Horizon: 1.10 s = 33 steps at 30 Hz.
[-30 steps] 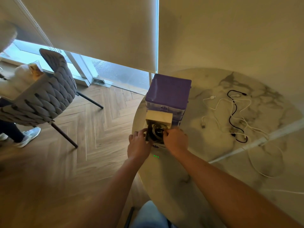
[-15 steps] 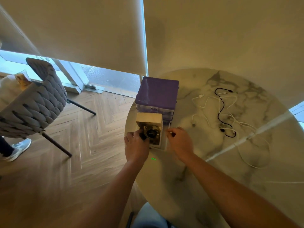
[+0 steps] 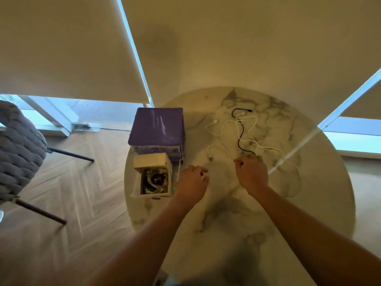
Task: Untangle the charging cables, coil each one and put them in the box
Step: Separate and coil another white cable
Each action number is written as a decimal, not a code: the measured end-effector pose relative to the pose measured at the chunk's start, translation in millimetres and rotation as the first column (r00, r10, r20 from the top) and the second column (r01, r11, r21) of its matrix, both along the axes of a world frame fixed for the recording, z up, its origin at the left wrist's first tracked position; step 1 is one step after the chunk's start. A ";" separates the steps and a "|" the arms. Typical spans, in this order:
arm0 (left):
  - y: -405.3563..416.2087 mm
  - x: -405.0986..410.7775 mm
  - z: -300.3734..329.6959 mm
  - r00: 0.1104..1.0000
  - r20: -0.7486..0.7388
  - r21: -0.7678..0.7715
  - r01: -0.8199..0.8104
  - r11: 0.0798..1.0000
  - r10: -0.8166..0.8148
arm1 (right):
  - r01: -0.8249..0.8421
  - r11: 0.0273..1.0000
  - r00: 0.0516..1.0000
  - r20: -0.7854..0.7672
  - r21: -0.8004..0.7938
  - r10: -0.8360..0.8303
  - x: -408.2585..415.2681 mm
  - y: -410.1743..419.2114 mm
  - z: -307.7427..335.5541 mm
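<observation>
A small white box (image 3: pixel 153 162) stands open at the left edge of the round marble table (image 3: pixel 226 219), with coiled cables (image 3: pixel 155 179) inside it. A black cable (image 3: pixel 240 133) and tangled white cables (image 3: pixel 221 125) lie loose on the far middle of the table. My left hand (image 3: pixel 192 182) hovers just right of the box, fingers loosely curled and holding nothing. My right hand (image 3: pixel 251 174) is at the near end of the loose cables, fingers curled; the black cable's end runs behind its knuckles, so any hold is hidden.
A purple-topped stack of drawers (image 3: pixel 157 126) stands right behind the box. A long white cable loop (image 3: pixel 296 172) trails to the right of my right hand. A grey woven chair (image 3: pixel 18 147) stands on the wooden floor at the left. Window blinds hang behind the table.
Both hands have left the box and moved right toward the loose cables. The camera view has swung right with them. The box stays open with coiled cables inside.
</observation>
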<state>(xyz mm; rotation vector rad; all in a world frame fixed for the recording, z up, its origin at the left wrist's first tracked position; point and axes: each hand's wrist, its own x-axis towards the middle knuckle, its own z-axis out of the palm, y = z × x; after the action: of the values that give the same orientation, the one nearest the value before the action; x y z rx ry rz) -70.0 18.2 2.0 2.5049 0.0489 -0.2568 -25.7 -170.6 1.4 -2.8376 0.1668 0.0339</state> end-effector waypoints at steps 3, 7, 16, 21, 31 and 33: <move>-11.2 12.9 -2.6 0.998 0.028 0.076 0.054 0.996 -0.056 | -0.029 0.991 1.000 -0.008 -0.128 0.028 12.7 -18.2 0.8; -25.8 27.9 -2.7 0.996 -0.023 0.055 0.092 0.994 -0.091 | -0.099 0.969 0.990 -0.125 -0.225 0.072 21.5 -34.7 -3.3; -52.1 46.3 0.5 0.973 -0.009 0.066 0.231 0.971 -0.231 | -0.079 0.982 0.989 -0.113 0.174 0.099 2.3 -23.1 3.1; -58.8 47.7 2.8 0.948 0.076 0.137 0.296 0.945 -0.308 | 0.035 0.826 0.998 -0.067 0.562 0.003 -22.1 -15.9 31.9; -35.1 41.5 2.5 0.972 0.112 0.322 0.161 0.933 -0.206 | 0.212 0.655 0.937 0.039 0.725 -0.347 -42.3 -54.7 58.6; -27.8 41.1 7.9 0.982 0.023 0.282 0.174 0.944 -0.188 | 0.280 0.649 0.912 0.015 0.707 -0.410 -46.4 -62.6 55.4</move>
<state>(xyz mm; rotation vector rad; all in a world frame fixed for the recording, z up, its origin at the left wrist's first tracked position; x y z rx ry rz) -28.9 -9.5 9.8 2.7997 -0.1785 -0.2796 -72.0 -233.2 56.8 -1.9908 0.5385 -0.1982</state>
